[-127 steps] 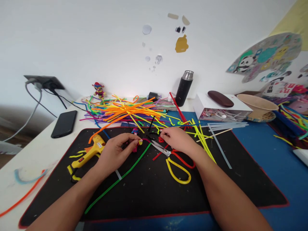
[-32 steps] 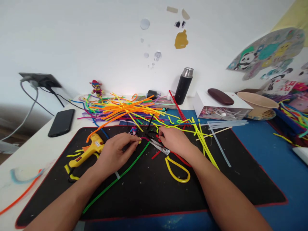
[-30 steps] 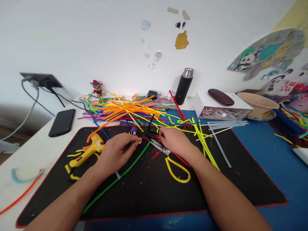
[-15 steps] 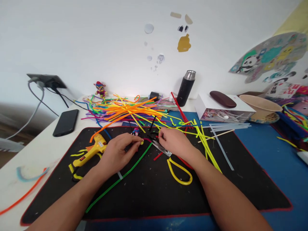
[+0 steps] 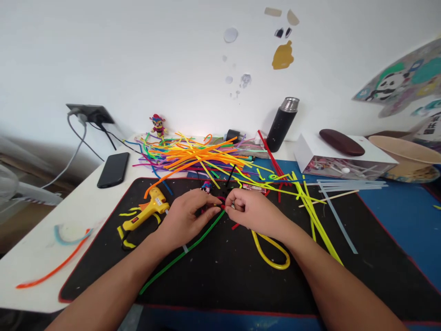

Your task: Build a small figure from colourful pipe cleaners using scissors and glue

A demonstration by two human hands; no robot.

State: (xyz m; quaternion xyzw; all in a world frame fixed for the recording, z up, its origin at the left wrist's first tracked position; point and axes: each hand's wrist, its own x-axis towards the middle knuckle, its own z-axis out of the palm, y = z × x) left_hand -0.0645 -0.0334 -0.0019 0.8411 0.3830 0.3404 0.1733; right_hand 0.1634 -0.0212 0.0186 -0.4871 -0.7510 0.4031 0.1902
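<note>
My left hand (image 5: 188,217) and my right hand (image 5: 253,210) meet fingertip to fingertip over the black mat (image 5: 213,276). Both pinch a small red pipe-cleaner piece (image 5: 222,204) between them. A long green pipe cleaner (image 5: 179,257) runs from under my left hand toward the mat's near edge. The yellow-handled scissors (image 5: 272,250) lie under my right wrist, their blades hidden. A tiny pipe-cleaner figure (image 5: 206,186) stands just beyond my fingers.
A yellow glue gun (image 5: 144,216) lies left of my left hand. A heap of coloured pipe cleaners (image 5: 196,156) fills the back of the desk, with a black phone (image 5: 113,163), a black flask (image 5: 282,124), a white box (image 5: 344,158) and glue sticks (image 5: 347,186).
My hands came together; the right hand shifted left off the scissors' blades to meet the left fingertips. The camera view swung left, so everything shifted right in the picture.
</note>
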